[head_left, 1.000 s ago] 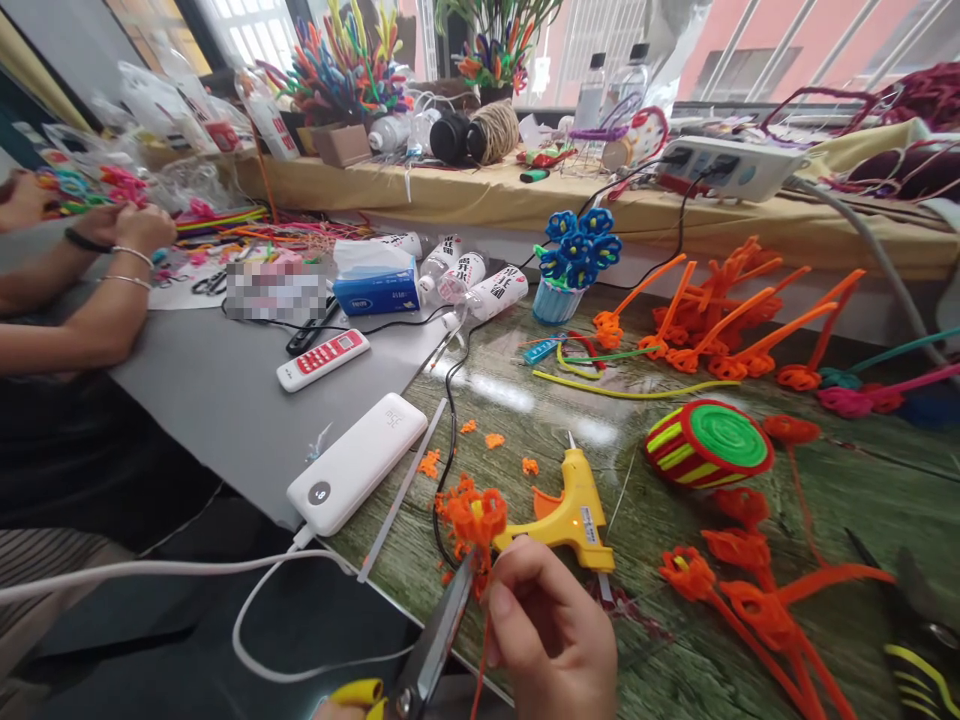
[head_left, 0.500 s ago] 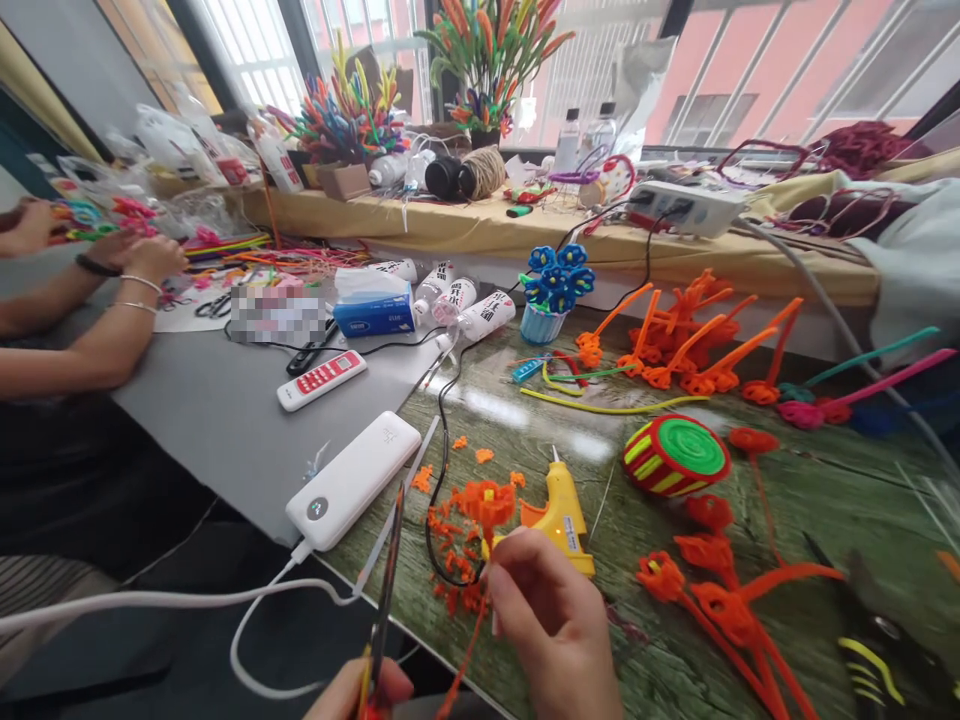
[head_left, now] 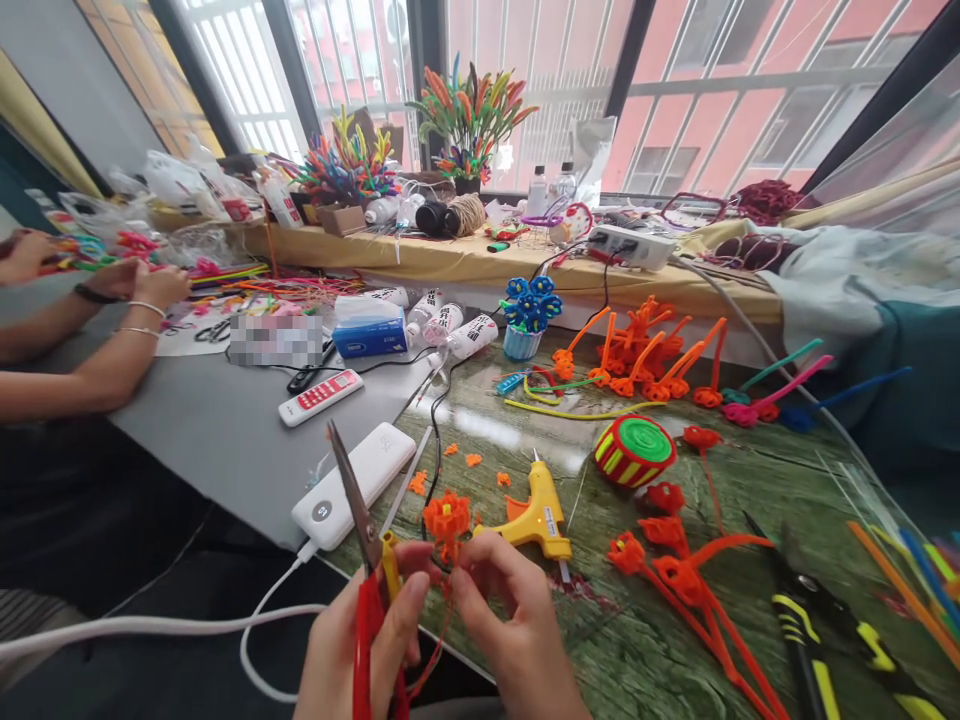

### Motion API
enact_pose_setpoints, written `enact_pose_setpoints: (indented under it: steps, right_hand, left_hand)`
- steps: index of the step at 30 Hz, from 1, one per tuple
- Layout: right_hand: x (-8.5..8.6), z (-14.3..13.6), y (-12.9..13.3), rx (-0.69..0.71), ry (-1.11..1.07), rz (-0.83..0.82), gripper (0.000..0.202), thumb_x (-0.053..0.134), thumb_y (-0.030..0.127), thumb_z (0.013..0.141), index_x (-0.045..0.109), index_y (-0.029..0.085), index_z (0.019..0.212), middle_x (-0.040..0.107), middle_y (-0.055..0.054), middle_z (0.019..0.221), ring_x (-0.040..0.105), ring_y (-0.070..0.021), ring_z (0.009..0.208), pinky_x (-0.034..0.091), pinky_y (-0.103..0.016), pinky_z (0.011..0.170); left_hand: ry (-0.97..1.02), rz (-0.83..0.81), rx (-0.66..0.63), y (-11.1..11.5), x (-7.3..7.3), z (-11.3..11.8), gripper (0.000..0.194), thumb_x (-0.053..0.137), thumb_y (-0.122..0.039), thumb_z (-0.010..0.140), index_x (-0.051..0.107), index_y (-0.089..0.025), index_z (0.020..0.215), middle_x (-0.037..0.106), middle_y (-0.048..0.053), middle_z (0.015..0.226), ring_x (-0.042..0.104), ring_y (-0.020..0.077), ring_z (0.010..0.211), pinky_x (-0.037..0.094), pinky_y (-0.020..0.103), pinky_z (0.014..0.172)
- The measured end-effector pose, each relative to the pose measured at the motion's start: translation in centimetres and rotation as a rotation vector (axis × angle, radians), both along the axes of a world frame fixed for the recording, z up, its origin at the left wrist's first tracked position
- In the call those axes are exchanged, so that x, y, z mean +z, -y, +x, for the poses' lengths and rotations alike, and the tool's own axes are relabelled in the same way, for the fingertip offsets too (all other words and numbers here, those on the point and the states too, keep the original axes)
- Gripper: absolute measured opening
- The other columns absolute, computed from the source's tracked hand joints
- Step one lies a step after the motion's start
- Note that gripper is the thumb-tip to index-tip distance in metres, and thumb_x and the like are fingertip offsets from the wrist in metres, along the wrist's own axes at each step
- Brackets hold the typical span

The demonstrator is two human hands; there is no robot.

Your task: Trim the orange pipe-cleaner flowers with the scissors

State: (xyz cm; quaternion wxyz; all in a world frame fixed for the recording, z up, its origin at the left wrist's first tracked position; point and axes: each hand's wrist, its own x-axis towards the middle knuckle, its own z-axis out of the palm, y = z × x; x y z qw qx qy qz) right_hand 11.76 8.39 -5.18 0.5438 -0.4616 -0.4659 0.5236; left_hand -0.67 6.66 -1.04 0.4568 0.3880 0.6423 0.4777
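Orange pipe-cleaner flower [head_left: 445, 518], held at the near edge of the tabletop [head_left: 675, 640]: we see its stem pinched between the closed fingertips of our right hand [head_left: 517, 640], while the thumb and forefinger of our left hand [head_left: 360, 650] close on it from the other side. The left hand also grips the red-and-yellow handles of the scissors [head_left: 367, 560], whose blades stand shut and point up and away, just left of the flower head. Orange clippings [head_left: 457, 455] lie scattered on the green wood-grain surface beyond the flower. Just beside it, to the right, rests a yellow glue gun [head_left: 536, 510], nozzle pointing away; its cable [head_left: 439, 420] runs back along the tabletop. To the left a white power bank [head_left: 356, 485] lies on the grey sheet [head_left: 225, 420]. Further right, finished orange flowers [head_left: 675, 570] lie in a loose bundle, with black-and-yellow pliers [head_left: 810, 630] toward the near right corner. At mid-depth sits a red-and-green coiled drum [head_left: 636, 450]; beyond it, more orange stems [head_left: 645, 355] and a blue flower pot [head_left: 527, 312]. At the far left edge another person's hands [head_left: 142, 285] work apart from ours. Risks, in our judgement: the scissor tips, held so near both the fingers and the petals, could nick either if the grip shifts; the glue gun nozzle, if hot, lies close enough to be brushed
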Motion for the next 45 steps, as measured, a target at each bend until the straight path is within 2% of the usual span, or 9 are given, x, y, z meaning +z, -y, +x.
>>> enact_pose_setpoints:
  steps: [6,11,14,19,22,26,31,35,45]
  right_hand:
    - [-0.2,-0.6,-0.3,0.085,0.048,0.068,0.017,0.061,0.022,0.089,0.054,0.022,0.073,0.047,0.007,0.062,0.044,-0.0122,0.056,0.034,-0.025,0.054]
    - [0.2,0.0,-1.1,0.101,-0.031,0.018,0.021,0.063,0.029,0.092,0.053,0.021,0.075,0.054,0.004,0.069,0.049,-0.0133,0.062,0.040,-0.025,0.060]
    - [0.8,0.7,-1.8,0.223,-0.211,-0.048,0.030,0.068,0.041,0.093,0.054,0.021,0.076,0.060,0.002,0.072,0.053,-0.0127,0.061,0.044,-0.024,0.059]
    - [1.1,1.3,-2.3,0.408,-0.315,-0.102,0.040,0.072,0.053,0.091,0.053,0.020,0.080,0.061,0.001,0.074,0.051,-0.0110,0.061,0.041,-0.022,0.059]
    - [0.9,1.4,-2.2,0.533,-0.255,-0.105,0.041,0.068,0.056,0.094,0.052,0.020,0.082,0.058,0.001,0.075,0.049,-0.0118,0.064,0.039,-0.024,0.062]
    - [0.9,1.6,-2.1,0.618,-0.098,-0.085,0.038,0.062,0.053,0.098,0.053,0.020,0.082,0.057,0.001,0.075,0.050,-0.0146,0.069,0.039,-0.027,0.067]
    - [1.3,1.5,-2.0,0.562,0.003,-0.108,0.033,0.060,0.049,0.099,0.053,0.021,0.082,0.058,0.002,0.073,0.052,-0.0147,0.068,0.039,-0.027,0.066]
    - [1.1,0.7,-2.1,0.487,-0.085,-0.170,0.036,0.062,0.056,0.096,0.059,0.021,0.088,0.061,0.002,0.070,0.055,-0.0140,0.061,0.041,-0.026,0.061]
    - [1.8,-1.4,-3.3,0.344,0.033,-0.114,0.051,0.071,0.064,0.087,0.068,0.014,0.078,0.063,0.000,0.068,0.052,-0.0136,0.062,0.038,-0.025,0.059]
  left_hand:
    - [0.038,0.016,-0.068,-2.3,-0.9,-2.2,0.063,0.083,-0.062,0.071,0.069,-0.015,0.110,0.069,-0.004,0.062,0.060,0.0118,0.053,0.053,0.020,0.055]
    - [0.021,0.023,-0.079,-2.2,0.4,-2.6,0.050,0.084,-0.057,0.071,0.074,-0.018,0.100,0.071,-0.004,0.061,0.063,0.0125,0.053,0.055,0.020,0.057]
    - [-0.032,0.061,0.002,-2.0,1.4,-3.3,0.039,0.085,-0.052,0.072,0.074,-0.022,0.095,0.080,-0.003,0.081,0.064,0.0094,0.059,0.053,0.014,0.059]
    - [-0.041,0.118,-0.067,-2.5,0.7,-4.9,0.031,0.085,-0.050,0.074,0.075,-0.025,0.089,0.073,-0.006,0.069,0.060,0.0075,0.058,0.050,0.012,0.058]
    - [0.030,0.146,-0.182,-3.0,-0.5,-5.3,0.031,0.085,-0.047,0.073,0.070,-0.025,0.089,0.082,0.001,0.098,0.077,0.0174,0.083,0.058,0.018,0.068]
    - [0.088,0.153,-0.216,-3.4,-1.5,-5.0,0.024,0.082,-0.036,0.079,0.065,-0.026,0.091,0.083,0.002,0.108,0.077,0.0234,0.110,0.062,0.025,0.091]
    - [0.105,0.137,-0.145,-3.5,-1.2,-4.2,0.019,0.084,-0.032,0.076,0.067,-0.027,0.083,0.082,0.001,0.098,0.080,0.0227,0.097,0.064,0.026,0.082]
    - [0.113,0.155,-0.058,-3.4,-0.5,-3.2,0.018,0.082,-0.031,0.073,0.066,-0.030,0.078,0.079,-0.002,0.094,0.078,0.0229,0.094,0.062,0.031,0.089]
    - [0.032,0.206,-0.013,-3.5,-0.5,-3.0,0.012,0.079,-0.031,0.075,0.067,-0.030,0.076,0.078,-0.005,0.095,0.074,0.0160,0.089,0.057,0.022,0.081]
